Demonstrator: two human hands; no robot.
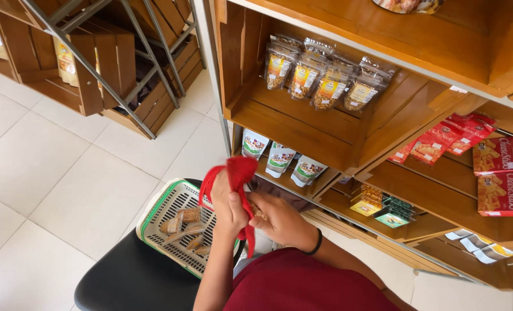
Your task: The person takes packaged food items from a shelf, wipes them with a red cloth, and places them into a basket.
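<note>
Both hands meet low at 6 o'clock: the left hand (228,208) is clenched around a red mesh bag (237,173), and the right hand (279,220) pinches a small snack packet (258,211) just beside it. At 7 o'clock a white-and-green basket (163,203) on a black stool (132,279) holds about five wrapped bars (186,227). On the wooden shelf (302,129) at 12 o'clock stand four clear nut pouches (320,78), with three white pouches (280,158) below them.

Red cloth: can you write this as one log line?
left hand: grips red cloth | right hand: touches cloth | basket: snack packs
</note>
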